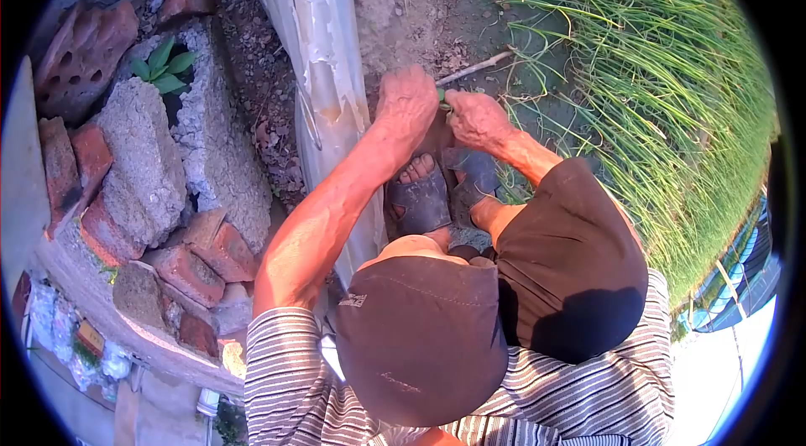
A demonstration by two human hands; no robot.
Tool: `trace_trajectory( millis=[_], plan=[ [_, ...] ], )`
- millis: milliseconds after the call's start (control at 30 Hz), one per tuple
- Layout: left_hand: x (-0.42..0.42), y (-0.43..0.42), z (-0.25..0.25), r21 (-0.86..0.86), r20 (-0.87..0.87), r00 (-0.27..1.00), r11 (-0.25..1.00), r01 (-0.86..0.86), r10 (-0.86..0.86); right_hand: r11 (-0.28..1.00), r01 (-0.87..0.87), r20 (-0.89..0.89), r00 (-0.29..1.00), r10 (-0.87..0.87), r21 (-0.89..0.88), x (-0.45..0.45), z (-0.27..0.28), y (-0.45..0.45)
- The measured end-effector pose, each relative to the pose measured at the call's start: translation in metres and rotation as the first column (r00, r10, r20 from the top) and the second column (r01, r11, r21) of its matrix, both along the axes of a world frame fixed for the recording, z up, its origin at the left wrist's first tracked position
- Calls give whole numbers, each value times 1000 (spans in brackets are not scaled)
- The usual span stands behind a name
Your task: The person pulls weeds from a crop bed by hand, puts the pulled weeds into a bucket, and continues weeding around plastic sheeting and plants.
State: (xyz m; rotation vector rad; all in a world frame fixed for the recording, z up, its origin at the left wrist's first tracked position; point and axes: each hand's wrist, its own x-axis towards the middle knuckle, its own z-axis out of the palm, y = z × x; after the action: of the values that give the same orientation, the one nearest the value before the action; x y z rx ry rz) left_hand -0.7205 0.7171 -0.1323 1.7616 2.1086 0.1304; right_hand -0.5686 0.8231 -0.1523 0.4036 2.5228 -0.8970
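Note:
My left hand (409,98) is closed in a fist above my sandals, beside the plastic sheeting (323,43). What its fingers hold is hidden from view. Close by on its right, my right hand (478,120) is closed with the thumb and fingertips pinched at a small green plant piece (441,95) between the two hands. A thin wooden stick (477,67) slants up and right just beyond my hands; I cannot tell whether either hand touches it. Below them are my dark sandals (420,201) and bent knees in dark brown cloth.
Long green onion-like leaves (646,85) fill the right side and lean toward my right arm. To the left lie broken concrete chunks (138,161) and red bricks (189,274) on a ledge. Bare soil (403,1) stretches ahead between the sheeting and the leaves.

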Motion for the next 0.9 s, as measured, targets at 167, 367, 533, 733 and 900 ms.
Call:
trace_trajectory(
  millis=[167,367,533,733,900],
  plan=[
    [-33,-15,37,-14,279,932,971,-238,232,884,414,178,907,-382,-216,2,41,55],
    [-53,-39,73,128,438,807,861,-492,396,916,365,451,854,-258,-167,-13,106,90],
    [-57,-28,58,-67,396,814,897,-437,426,989,-141,394,908,145,-38,-29,98,89],
    [-54,-34,32,-75,467,751,867,-492,466,985,-135,326,931,162,-105,-67,69,63],
    [-48,-40,11,63,402,809,868,-493,430,980,195,393,904,-169,-26,-46,34,12]
  ],
)
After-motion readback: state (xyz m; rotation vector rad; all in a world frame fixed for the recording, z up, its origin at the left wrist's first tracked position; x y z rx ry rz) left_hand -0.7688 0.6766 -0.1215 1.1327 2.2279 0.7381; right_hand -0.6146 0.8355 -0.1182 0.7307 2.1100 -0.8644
